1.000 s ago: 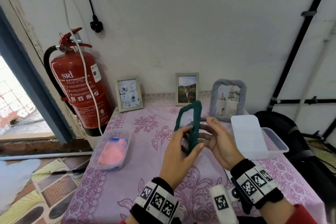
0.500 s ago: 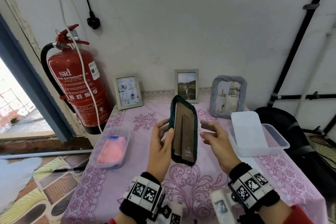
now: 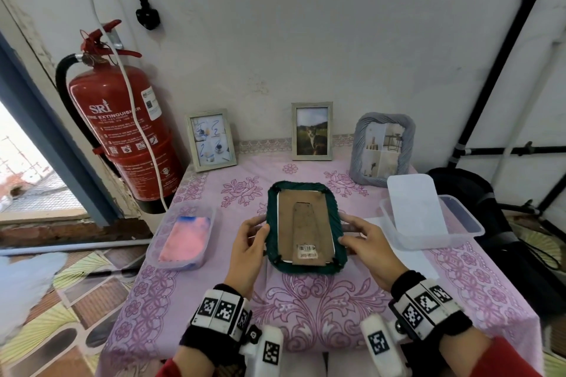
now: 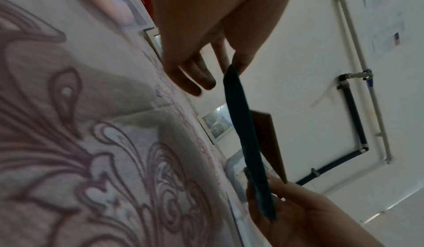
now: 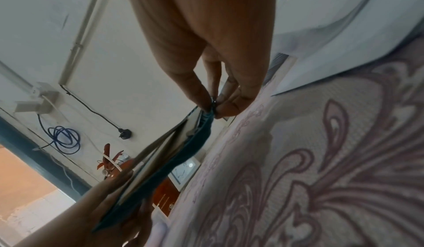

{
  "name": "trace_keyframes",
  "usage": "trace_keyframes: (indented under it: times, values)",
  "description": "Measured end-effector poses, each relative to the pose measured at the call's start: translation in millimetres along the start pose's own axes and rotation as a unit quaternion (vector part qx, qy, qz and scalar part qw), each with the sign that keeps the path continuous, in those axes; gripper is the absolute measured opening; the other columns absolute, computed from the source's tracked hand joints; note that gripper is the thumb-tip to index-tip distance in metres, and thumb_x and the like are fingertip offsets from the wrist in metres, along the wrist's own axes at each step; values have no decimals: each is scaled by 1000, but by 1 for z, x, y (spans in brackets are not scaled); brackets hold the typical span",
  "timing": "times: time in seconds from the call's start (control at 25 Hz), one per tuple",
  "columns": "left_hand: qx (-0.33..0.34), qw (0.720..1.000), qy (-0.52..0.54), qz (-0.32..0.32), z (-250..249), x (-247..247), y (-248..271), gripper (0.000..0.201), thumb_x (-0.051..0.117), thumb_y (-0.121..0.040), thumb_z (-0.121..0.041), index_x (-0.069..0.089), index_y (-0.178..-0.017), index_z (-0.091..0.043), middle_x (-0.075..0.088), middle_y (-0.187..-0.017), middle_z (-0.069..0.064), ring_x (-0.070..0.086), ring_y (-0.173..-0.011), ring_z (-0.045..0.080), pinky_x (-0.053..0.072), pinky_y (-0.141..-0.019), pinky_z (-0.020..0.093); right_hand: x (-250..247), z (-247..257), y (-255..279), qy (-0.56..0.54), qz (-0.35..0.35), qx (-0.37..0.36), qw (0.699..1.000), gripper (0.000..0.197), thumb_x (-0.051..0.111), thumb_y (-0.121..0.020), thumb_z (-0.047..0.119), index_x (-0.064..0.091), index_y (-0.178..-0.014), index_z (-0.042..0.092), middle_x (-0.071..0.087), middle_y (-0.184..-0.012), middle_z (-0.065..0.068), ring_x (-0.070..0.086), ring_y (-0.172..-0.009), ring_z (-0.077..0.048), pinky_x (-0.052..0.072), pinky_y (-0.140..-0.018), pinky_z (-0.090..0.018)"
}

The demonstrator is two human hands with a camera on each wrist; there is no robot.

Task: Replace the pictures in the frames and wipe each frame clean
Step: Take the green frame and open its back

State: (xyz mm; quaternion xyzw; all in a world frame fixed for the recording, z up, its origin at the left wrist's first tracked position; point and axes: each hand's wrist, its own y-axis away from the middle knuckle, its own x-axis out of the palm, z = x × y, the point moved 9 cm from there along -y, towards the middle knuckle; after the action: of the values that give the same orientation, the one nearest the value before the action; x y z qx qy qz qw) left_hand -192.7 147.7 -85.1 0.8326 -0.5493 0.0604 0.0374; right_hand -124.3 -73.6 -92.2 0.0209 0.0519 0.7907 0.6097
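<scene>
A dark green ribbed picture frame (image 3: 306,190) hangs level a little above the pink flowered tablecloth (image 3: 318,309), back side up. Its brown cardboard backing (image 3: 306,229) shows a folded stand and a barcode sticker. My left hand (image 3: 260,232) pinches the frame's left edge, thumb on top. My right hand (image 3: 349,236) pinches the right edge. In the left wrist view my left hand (image 4: 231,65) pinches the frame (image 4: 243,133) with thumb and one finger, the other fingers straight. In the right wrist view my right hand (image 5: 212,105) pinches the frame (image 5: 183,151). The picture side is hidden.
Three frames lean on the back wall: a white one (image 3: 211,139), a cat photo (image 3: 312,131), a grey ribbed one (image 3: 382,153). A tub with a pink cloth (image 3: 183,237) sits left, a clear tub with a white lid (image 3: 428,217) right. A fire extinguisher (image 3: 122,131) stands far left.
The green frame turned from upright and edge-on to lying level with its back up. My right hand, open beside it half a second ago, now pinches its right edge.
</scene>
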Motion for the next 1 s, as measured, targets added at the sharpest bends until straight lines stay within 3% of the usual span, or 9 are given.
trace_keyframes:
  times: [0.16,0.32,0.44,0.52,0.6,0.64,0.76,0.88,1.0]
  values:
    - [-51,997,-56,16,26,-10,3,30,54,-91,-2,55,-121,-1,59,-92,8,58,-79,12,51,-59,10,2,-18,-1,48,18,22,998,50,51,-83,-16,53,-128,6,59,-87,-3,56,-58,-7,46,-48,-13]
    - [-63,994,-80,29,39,-14,8,37,60,-86,2,53,-122,1,60,-90,6,57,-83,13,52,-68,14,1,-23,-1,116,25,6,993,52,58,-79,-15,51,-129,-1,57,-86,5,55,-76,-7,46,-64,-4]
    - [-67,990,-114,49,43,-13,10,44,65,-82,0,51,-124,-1,59,-93,6,56,-85,13,51,-68,11,3,-25,0,147,42,2,988,55,65,-79,-7,49,-131,0,57,-92,5,53,-82,-2,43,-71,0]
    - [-69,985,-143,68,46,-13,11,52,68,-80,-1,49,-128,-2,60,-100,9,57,-91,14,51,-75,15,6,-26,2,169,62,2,984,60,71,-79,6,48,-134,7,57,-99,6,52,-82,1,44,-78,-5]
    - [-63,982,-155,86,46,-14,12,58,71,-77,0,47,-130,-3,61,-107,12,59,-93,13,52,-79,17,7,-27,4,201,77,0,977,69,76,-75,19,44,-137,16,57,-111,2,53,-82,-3,48,-89,-23]
    - [-58,981,-159,96,46,-15,13,61,73,-76,0,47,-131,-4,61,-109,13,60,-93,12,52,-78,15,7,-27,4,210,85,-1,974,74,78,-73,23,42,-138,18,57,-116,0,53,-83,-4,48,-90,-27]
    - [-49,978,-170,110,46,-17,15,67,77,-72,-6,46,-132,-7,62,-114,13,63,-98,12,53,-81,17,11,-28,6,217,124,-6,968,86,82,-68,22,37,-142,16,56,-120,1,54,-83,5,46,-87,-18]
    - [-39,975,-189,109,47,-17,14,74,80,-69,-9,44,-134,-8,59,-118,14,60,-109,20,52,-94,33,7,-31,5,269,109,-20,957,93,83,-67,21,32,-144,15,50,-128,-8,54,-96,-8,45,-95,-26]
    - [-15,966,-234,108,45,-16,15,72,79,-72,-11,44,-136,-8,54,-118,12,57,-110,18,49,-99,36,6,-33,6,266,96,-18,959,91,82,-69,20,32,-145,17,49,-129,-9,55,-81,-12,46,-89,-29]
